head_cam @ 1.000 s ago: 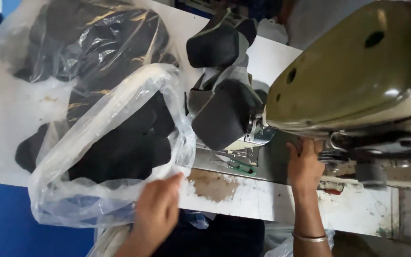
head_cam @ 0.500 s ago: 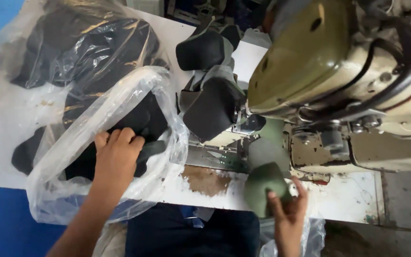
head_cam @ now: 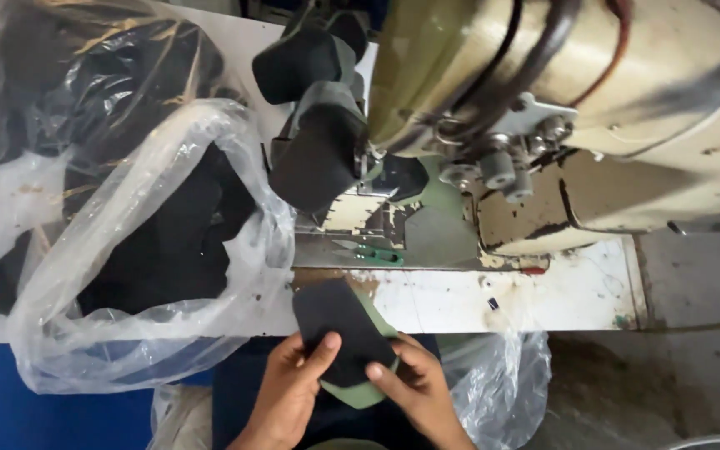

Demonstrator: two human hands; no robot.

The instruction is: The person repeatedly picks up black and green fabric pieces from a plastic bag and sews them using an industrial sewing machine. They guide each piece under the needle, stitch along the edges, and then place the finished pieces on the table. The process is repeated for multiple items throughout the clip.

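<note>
Both hands meet at the near edge of the white sewing table (head_cam: 543,296). My left hand (head_cam: 289,387) and my right hand (head_cam: 414,387) together hold a dark fabric piece (head_cam: 339,325) laid over a green piece (head_cam: 360,392), thumbs pressed on top. The stack is tilted up toward the table edge. Beyond it stands the cream sewing machine (head_cam: 560,92), with several sewn dark pieces (head_cam: 318,150) hanging at its left by the needle area.
A clear plastic bag (head_cam: 152,250) full of dark cut pieces lies open on the table's left. Small green-handled snips (head_cam: 368,252) rest on the machine bed. Another clear bag (head_cam: 497,387) hangs below the table edge at right.
My left hand came out of the plastic bag with a dark piece and joined my right hand, which brought the green piece down from the machine. The view moved closer to the machine.
</note>
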